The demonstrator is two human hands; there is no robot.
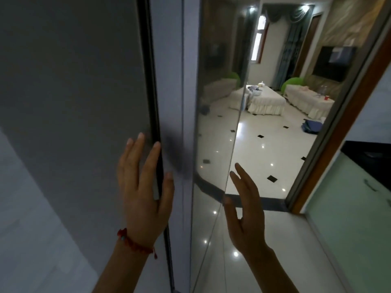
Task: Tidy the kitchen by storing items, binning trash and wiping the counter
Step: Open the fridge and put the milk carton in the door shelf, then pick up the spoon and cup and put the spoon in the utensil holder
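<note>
A tall grey door panel [74,92] fills the left half of the view, with a dark vertical gap along its right edge. My left hand [141,191], a red bead bracelet on its wrist, lies flat against that edge with fingers spread and holds nothing. Right of the gap stands a pale grey frame [171,81] and a glossy glass panel [213,123] that reflects the room. My right hand [246,214] hovers open beside the glass panel's edge, fingers straight and pointing up, empty.
A black counter [366,153] over pale green cabinets [349,218] runs along the right. A brown door frame [338,127] borders an opening to a room with a white tiled floor [264,149], covered tables and a wall television.
</note>
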